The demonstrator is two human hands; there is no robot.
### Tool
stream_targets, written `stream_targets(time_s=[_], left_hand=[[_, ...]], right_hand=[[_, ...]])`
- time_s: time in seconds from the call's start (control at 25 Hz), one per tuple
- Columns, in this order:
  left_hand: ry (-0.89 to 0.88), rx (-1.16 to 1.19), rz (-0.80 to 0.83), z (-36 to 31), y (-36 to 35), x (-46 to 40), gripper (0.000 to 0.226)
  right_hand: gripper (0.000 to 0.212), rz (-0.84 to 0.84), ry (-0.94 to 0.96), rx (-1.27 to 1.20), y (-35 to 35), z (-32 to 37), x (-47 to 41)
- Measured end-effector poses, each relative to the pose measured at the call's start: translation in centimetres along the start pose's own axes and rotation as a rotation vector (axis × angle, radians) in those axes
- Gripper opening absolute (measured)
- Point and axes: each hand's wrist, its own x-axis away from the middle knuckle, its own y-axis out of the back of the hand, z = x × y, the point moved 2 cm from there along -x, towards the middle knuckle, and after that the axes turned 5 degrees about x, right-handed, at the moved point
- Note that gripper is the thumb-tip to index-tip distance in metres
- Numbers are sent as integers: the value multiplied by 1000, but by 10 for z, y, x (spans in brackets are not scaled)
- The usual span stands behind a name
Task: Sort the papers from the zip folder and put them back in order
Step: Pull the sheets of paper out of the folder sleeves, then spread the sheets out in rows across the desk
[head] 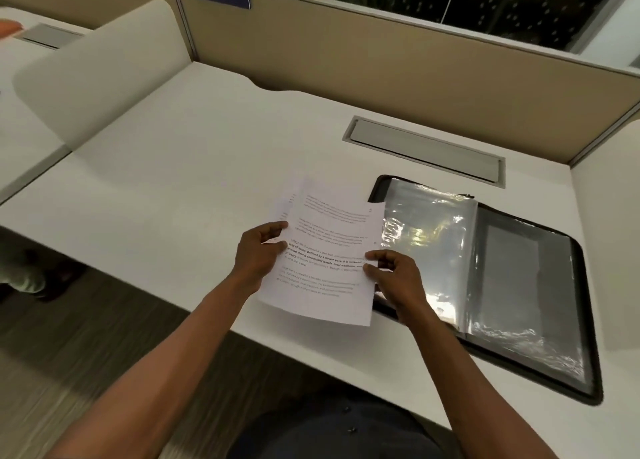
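A white desk carries everything, its far edge closed off by a tan partition. Lying directly on it at the right, near the front edge, is an open black zip folder, spread flat with clear plastic sleeves showing. Just beyond the folder, a grey cable hatch sits flush in the desktop.

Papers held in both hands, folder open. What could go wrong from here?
1. The papers are fanned and held only at the side edges by the left hand and right hand, above the desk edge; a sheet may slip to the floor.
2. The zip folder overhangs that edge; a nudge might tip it.
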Motion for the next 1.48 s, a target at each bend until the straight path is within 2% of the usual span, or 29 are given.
stream_targets(time_s=[0.2, 0.48, 0.84, 1.04, 1.2, 1.32, 1.48], left_hand=[[-56, -166, -82, -2, -1, -23, 40], [-118, -362, -147, 7, 5, -47, 40], [-279, -595, -82, 22, 12, -84, 53], [-295, -727, -53, 39, 21, -95, 55], [-248, -710, -57, 38, 18, -100, 55], [-221, -666, -46, 36, 14, -101, 59], [-70, -459, -103, 23, 15, -101, 56]], right_hand=[[23, 72, 39, 138, -9, 4, -32], [24, 32, 105, 259, -25, 1, -57], [25, -59, 177, 588, -56, 5, -61], [38, -91, 232, 739, -68, -1, -55], [49, -115, 273, 817, -76, -11, -41], [49, -155, 335, 899, -87, -20, -30], [53, -148, 318, 909, -92, -18, -24]])
